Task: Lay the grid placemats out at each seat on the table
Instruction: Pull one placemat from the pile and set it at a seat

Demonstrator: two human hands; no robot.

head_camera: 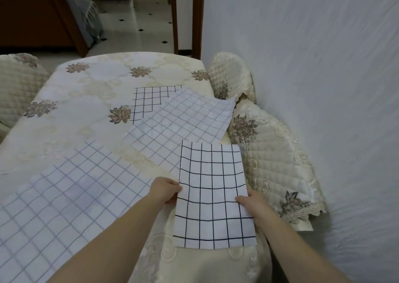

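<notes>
I hold a white placemat with a bold dark grid (212, 194) above the table's near right corner. My left hand (165, 191) pinches its left edge and my right hand (251, 204) grips its right edge. A large pale-grid placemat (64, 198) lies flat at the near left of the table (86, 101). Another pale-grid placemat (183, 123) lies at an angle on the right side, its corner hanging past the table edge. A dark-grid placemat (149, 101) lies partly under it, farther back.
The table carries a cream floral cloth. Quilted covered chairs stand at the right (272, 153), the far right (232, 75) and the far left (19, 82). A white wall (323, 66) runs close along the right. A doorway and tiled floor (138, 23) lie beyond.
</notes>
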